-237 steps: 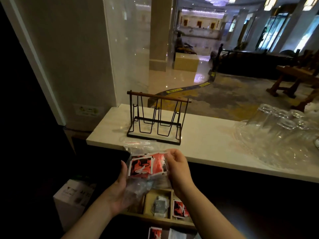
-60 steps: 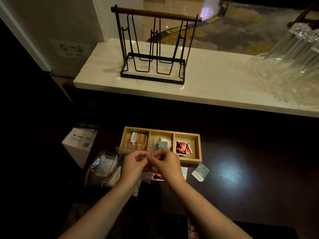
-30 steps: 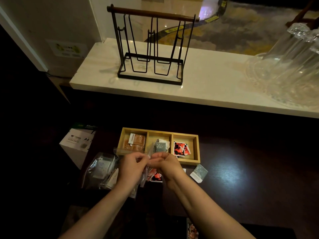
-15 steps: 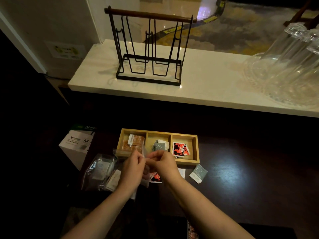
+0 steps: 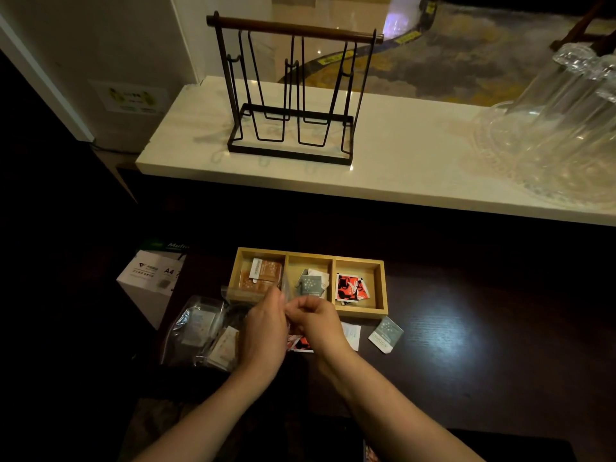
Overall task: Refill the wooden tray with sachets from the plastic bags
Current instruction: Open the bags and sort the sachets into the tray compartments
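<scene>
A wooden tray (image 5: 380, 288) with three compartments sits on the dark table. Brown sachets (image 5: 263, 275) lie in its left compartment, grey ones (image 5: 311, 283) in the middle, red ones (image 5: 351, 288) on the right. Just in front of the tray, my left hand (image 5: 265, 331) and my right hand (image 5: 318, 325) meet and pinch the top edge of a clear plastic bag (image 5: 253, 291). A red sachet (image 5: 301, 343) shows below my hands. Another plastic bag (image 5: 196, 325) with sachets lies to the left.
A grey sachet (image 5: 386, 335) and a white one (image 5: 351, 333) lie loose in front of the tray. A box of A4 paper (image 5: 151, 278) stands at the left. On the marble ledge above stand a black wire rack (image 5: 290, 95) and clear glassware (image 5: 560, 128).
Eight seconds ago I held the bag of red sachets up by the ledge. Now both hands are low in front of the tray, and over the last second they barely shifted.
</scene>
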Tool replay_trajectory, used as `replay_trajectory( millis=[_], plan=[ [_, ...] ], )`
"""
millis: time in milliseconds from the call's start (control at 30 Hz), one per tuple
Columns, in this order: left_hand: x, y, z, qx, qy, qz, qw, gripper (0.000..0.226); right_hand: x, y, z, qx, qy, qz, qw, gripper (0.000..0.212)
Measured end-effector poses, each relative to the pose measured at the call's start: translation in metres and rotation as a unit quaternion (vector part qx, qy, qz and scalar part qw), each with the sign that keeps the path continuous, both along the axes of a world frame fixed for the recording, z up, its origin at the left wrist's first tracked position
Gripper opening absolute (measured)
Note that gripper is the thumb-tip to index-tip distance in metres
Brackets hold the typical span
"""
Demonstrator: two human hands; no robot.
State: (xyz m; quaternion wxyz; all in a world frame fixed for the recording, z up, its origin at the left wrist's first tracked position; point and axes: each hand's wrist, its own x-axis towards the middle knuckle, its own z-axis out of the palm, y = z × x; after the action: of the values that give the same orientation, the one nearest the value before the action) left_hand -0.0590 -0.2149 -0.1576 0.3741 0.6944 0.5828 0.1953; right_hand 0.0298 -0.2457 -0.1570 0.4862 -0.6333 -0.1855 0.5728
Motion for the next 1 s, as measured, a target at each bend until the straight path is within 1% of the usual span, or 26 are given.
replay_trajectory(
  millis=[33,67,133,233,300,367,400,433,533,600,667,733,833,933,1000],
  plan=[
    [-0.001,0.002,-0.002,-0.009,0.000,-0.002,1.000,0.035,0.001,0.000,-0.001,0.000,0.010,0.003,1.000,0.015],
    [-0.001,0.003,-0.003,-0.030,-0.017,-0.002,0.999,0.034,0.003,0.001,-0.001,0.000,0.029,0.005,1.000,0.015],
    [0.001,0.006,-0.003,-0.088,-0.076,0.005,0.993,0.033,0.007,0.002,-0.003,-0.002,0.089,0.009,0.996,0.013],
    [0.002,0.009,-0.002,-0.178,-0.159,0.022,0.971,0.030,0.014,0.005,-0.004,-0.005,0.179,0.004,0.984,0.011],
    [0.001,0.012,-0.003,-0.221,-0.211,0.045,0.951,0.028,0.018,0.006,-0.004,-0.008,0.225,-0.008,0.974,0.012],
    [-0.002,0.013,-0.002,-0.244,-0.229,0.058,0.941,0.028,0.019,0.006,-0.005,-0.012,0.244,-0.025,0.969,0.011],
    [-0.004,0.014,-0.001,-0.249,-0.223,0.054,0.941,0.029,0.019,0.006,-0.005,-0.017,0.231,-0.029,0.972,0.010],
    [-0.006,0.015,-0.002,-0.250,-0.208,0.042,0.945,0.030,0.020,0.005,-0.005,-0.024,0.197,-0.027,0.980,0.009],
    [-0.010,0.020,0.002,-0.227,-0.148,-0.019,0.962,0.030,0.023,0.003,-0.002,-0.027,0.030,0.024,0.999,0.008],
    [-0.011,0.021,0.007,-0.202,-0.119,-0.048,0.971,0.027,0.023,0.005,0.004,-0.011,-0.070,0.061,0.996,0.006],
    [-0.010,0.021,0.011,-0.161,-0.077,-0.072,0.981,0.018,0.021,0.008,0.008,0.009,-0.148,0.078,0.986,0.005],
    [-0.008,0.019,0.014,-0.140,-0.057,-0.081,0.985,0.011,0.021,0.010,0.010,0.020,-0.179,0.077,0.981,0.006],
    [-0.008,0.019,0.016,-0.084,0.003,-0.080,0.993,0.020,0.022,0.008,0.010,0.025,-0.195,0.076,0.977,0.011],
    [-0.015,0.024,0.023,-0.030,0.053,-0.055,0.997,0.016,0.031,0.003,0.012,0.016,-0.262,0.069,0.963,0.022],
    [-0.024,0.030,0.028,-0.002,0.086,-0.042,0.995,0.015,0.040,-0.001,0.013,0.011,-0.310,0.067,0.948,0.025]
  ],
)
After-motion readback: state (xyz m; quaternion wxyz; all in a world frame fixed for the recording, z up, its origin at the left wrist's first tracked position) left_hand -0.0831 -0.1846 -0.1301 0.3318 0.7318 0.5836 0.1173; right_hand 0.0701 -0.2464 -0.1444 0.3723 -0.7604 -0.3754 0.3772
